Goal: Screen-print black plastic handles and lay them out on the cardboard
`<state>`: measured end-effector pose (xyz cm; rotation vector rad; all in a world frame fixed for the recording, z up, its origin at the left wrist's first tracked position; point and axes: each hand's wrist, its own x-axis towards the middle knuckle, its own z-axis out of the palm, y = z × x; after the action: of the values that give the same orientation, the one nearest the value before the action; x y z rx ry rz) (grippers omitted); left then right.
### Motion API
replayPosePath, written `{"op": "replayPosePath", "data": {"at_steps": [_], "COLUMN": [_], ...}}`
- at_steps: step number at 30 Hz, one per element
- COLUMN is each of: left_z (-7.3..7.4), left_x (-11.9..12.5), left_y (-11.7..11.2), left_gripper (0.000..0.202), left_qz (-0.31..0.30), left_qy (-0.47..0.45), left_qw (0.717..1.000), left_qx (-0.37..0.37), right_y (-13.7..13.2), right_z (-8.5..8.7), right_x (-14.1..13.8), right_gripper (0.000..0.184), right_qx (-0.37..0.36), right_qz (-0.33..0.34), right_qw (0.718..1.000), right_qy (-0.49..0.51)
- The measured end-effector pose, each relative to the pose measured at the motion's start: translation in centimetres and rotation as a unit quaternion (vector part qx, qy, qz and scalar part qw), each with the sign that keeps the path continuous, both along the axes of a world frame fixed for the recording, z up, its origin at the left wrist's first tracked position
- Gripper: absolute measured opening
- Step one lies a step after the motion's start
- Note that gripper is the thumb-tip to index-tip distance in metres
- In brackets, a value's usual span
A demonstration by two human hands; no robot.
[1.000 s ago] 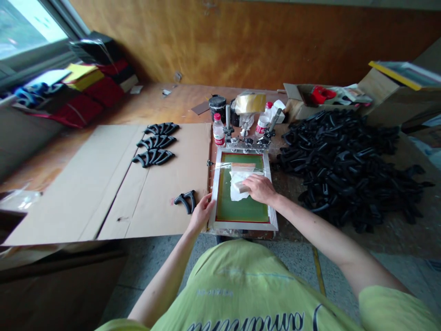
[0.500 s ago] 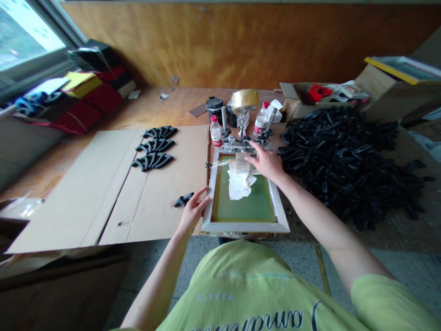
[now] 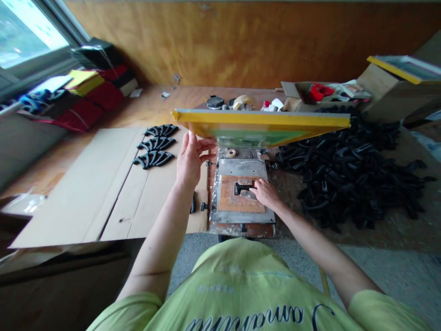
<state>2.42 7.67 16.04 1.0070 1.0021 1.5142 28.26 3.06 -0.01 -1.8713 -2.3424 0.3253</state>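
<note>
A screen-printing frame (image 3: 262,118) with yellow-taped edges is tilted up over the work. My left hand (image 3: 190,161) is at its left corner, fingers against the underside, holding it raised. Below, a black plastic handle-shaped part (image 3: 244,187) lies on the wooden block (image 3: 229,202) of the metal base plate (image 3: 237,166). My right hand (image 3: 266,193) pinches the right end of that part. Another black part (image 3: 193,202), partly hidden by my left forearm, lies on the cardboard.
Rows of black parts (image 3: 155,158) lie on the cardboard sheet (image 3: 113,184) at left. A large heap of black parts (image 3: 361,174) covers the right side. Behind the frame stand a dark tub (image 3: 215,102) and a red-capped bottle (image 3: 266,105), mostly hidden.
The screen frame, flat before, is now tilted up, with my left hand raised along with it. My right hand has come down from the top of the frame to the black part on the base.
</note>
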Motion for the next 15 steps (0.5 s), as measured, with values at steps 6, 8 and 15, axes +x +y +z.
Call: {"op": "replayPosePath", "data": {"at_steps": [6, 8, 15], "left_z": [-8.5, -11.0, -15.9], "left_x": [3.2, 4.3, -4.2], "left_y": [-8.7, -11.4, -10.7], "left_gripper": [0.061, 0.057, 0.040], "left_qz": [-0.187, -0.203, 0.015], "left_qy": [0.046, -0.006, 0.060], "left_qw": [0.927, 0.904, 0.918], "left_qx": [-0.322, -0.377, -0.392], "right_y": [-2.5, -4.1, -6.3], "right_z": [2.5, 2.6, 2.4], "right_x": [-4.2, -5.8, 3.5], "right_gripper": [0.024, 0.022, 0.017], "right_qx": [-0.009, 0.029, 0.007], "right_qz": [-0.092, -0.001, 0.077], "right_qw": [0.994, 0.995, 0.996], "right_qy": [0.055, 0.093, 0.051]}}
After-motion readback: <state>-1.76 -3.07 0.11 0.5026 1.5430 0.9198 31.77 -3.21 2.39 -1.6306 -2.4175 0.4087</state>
